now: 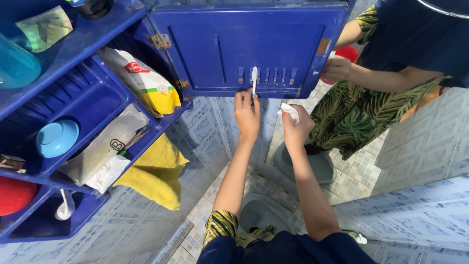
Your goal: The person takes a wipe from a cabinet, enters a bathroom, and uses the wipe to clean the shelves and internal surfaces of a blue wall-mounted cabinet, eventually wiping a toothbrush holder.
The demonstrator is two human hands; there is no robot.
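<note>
My left hand (247, 111) pinched the white toothbrush (254, 80) upright against the slotted rack on the open blue cabinet door (215, 44) (bristles up), while my right hand (296, 125) closed around a crumpled white tissue (289, 112), keeping it clear.

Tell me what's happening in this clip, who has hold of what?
A person stands at an open blue plastic wall cabinet. The left hand holds a white toothbrush upright against the slotted rack on the inside of the blue cabinet door. The right hand clutches a small crumpled white cloth just beside it. A folded yellow towel hangs below the shelves.
</note>
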